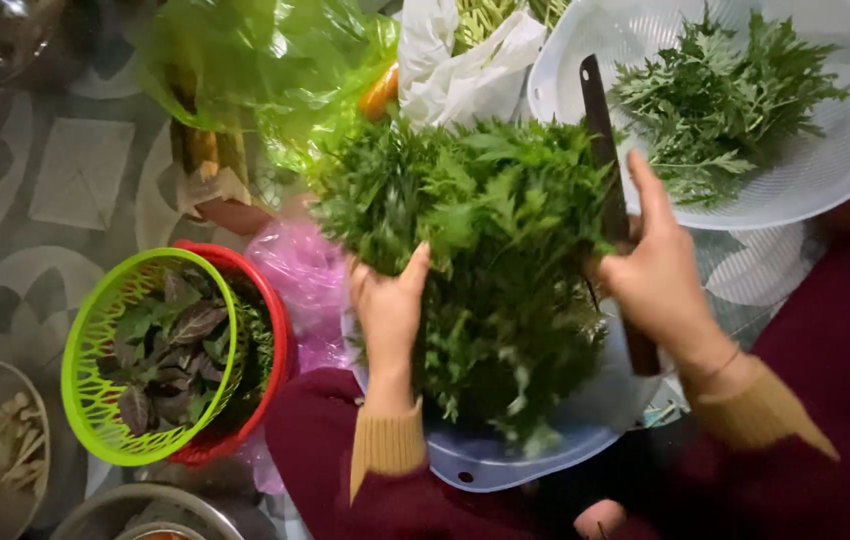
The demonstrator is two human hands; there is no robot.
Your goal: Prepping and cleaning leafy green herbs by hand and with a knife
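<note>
A person's left hand [388,312] grips a big bunch of leafy greens [485,250] held over a pale blue board [505,462]. The right hand [657,272] is closed around a dark-handled knife [607,180] pressed against the bunch's right side. A white colander [845,150] of greens sits beyond. A green basket [95,380] of purple leaves stands to the left.

Single head cam, looks steeply down from above, close in. Left hand [388,312] and right hand [657,275] sit centre frame, forearms entering from the bottom edge. Floor fills the frame left of the hands. No second view.
</note>
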